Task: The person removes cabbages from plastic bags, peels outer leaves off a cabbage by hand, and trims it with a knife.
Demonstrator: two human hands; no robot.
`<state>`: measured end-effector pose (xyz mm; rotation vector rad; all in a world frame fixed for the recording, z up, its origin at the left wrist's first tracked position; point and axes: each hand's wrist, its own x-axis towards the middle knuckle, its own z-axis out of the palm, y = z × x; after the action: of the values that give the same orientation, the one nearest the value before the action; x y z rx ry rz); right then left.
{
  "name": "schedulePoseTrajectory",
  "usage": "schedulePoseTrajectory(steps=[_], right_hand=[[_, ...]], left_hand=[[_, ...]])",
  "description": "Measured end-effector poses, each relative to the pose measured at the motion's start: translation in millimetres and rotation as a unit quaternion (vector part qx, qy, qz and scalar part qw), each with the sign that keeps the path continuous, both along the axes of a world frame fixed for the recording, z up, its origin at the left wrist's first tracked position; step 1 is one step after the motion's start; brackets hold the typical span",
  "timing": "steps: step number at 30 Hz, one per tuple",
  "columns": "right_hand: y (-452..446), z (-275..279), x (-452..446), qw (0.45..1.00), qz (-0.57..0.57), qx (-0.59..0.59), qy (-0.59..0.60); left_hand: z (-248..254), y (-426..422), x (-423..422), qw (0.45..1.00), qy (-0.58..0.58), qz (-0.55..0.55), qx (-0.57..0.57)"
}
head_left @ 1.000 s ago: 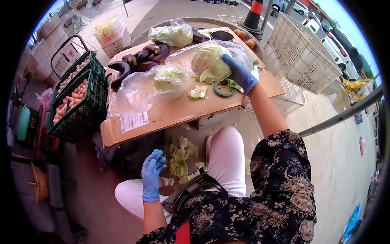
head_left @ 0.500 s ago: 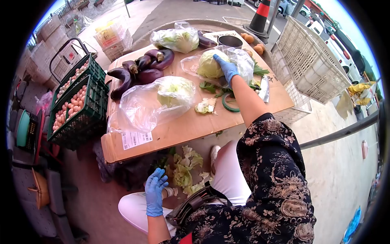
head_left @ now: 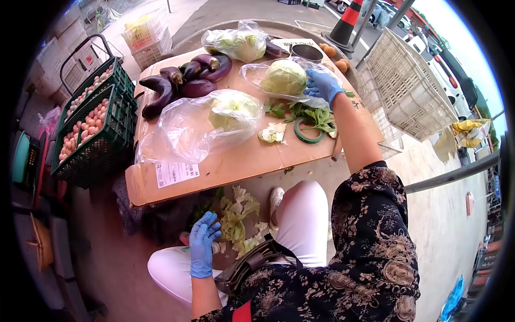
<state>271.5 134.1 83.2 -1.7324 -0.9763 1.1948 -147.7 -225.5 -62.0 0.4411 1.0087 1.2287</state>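
Note:
My right hand (head_left: 323, 87), in a blue glove, is beside a pale green cabbage (head_left: 285, 77) that lies on a clear plastic bag (head_left: 252, 71). Its fingers are apart near the bag's right side. Below it lie leafy greens (head_left: 314, 115) and a roll of green tape (head_left: 308, 131). My left hand (head_left: 203, 244), also gloved, hovers over my lap with fingers curled, and whether it holds anything is hidden. A second cabbage (head_left: 234, 114) is inside a clear bag in the middle of the cardboard (head_left: 225, 170). Trimmed cabbage pieces (head_left: 272, 133) sit near the tape.
Eggplants (head_left: 198, 88) and another bagged vegetable (head_left: 244, 43) lie towards the back. Green crates of eggs (head_left: 86, 131) stand left. White crates (head_left: 410, 86) stand right. A metal bowl (head_left: 307, 52) is at the back right. Loose leaves (head_left: 236, 217) lie on the floor.
My right hand has come off the cabbage and moved to its right. The cabbage has moved back from the tape, uncovering the greens. My left hand stays low.

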Motion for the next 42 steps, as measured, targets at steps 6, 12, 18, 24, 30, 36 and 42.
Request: schedulePoseTrajectory(steps=[6,12,18,24,30,36,42], right_hand=[[-102.8,40.4,-127.0,0.868,0.287,0.400,0.063],[-105.3,1.0,-208.4,0.659,0.462,0.563,-0.189],[-70.9,-53.6,-152.5,0.771,0.273,0.385,-0.427],[-89.0,-20.5,-137.0,0.827,0.257,0.296,-0.402],[-109.7,-24.2,-182.5,0.745,0.143,0.510,-0.407],[-76.6,-58.3,-164.3,0.862,0.040,0.359,-0.354],[-63.0,-70.1,-134.4,0.931,0.042,0.336,-0.135]], left_hand=[[69.1,41.9,11.5,0.930,0.259,0.063,0.252],[156.1,145.4,51.1,0.690,0.517,0.058,0.503],[67.1,201.7,33.3,0.638,0.702,-0.096,0.301],[54.2,209.8,28.0,0.650,0.679,-0.122,0.318],[80.0,235.1,47.6,0.765,0.567,-0.084,0.295],[76.0,268.0,67.7,0.767,0.612,-0.150,0.121],[52.1,298.2,64.8,0.959,0.260,-0.092,0.069]])
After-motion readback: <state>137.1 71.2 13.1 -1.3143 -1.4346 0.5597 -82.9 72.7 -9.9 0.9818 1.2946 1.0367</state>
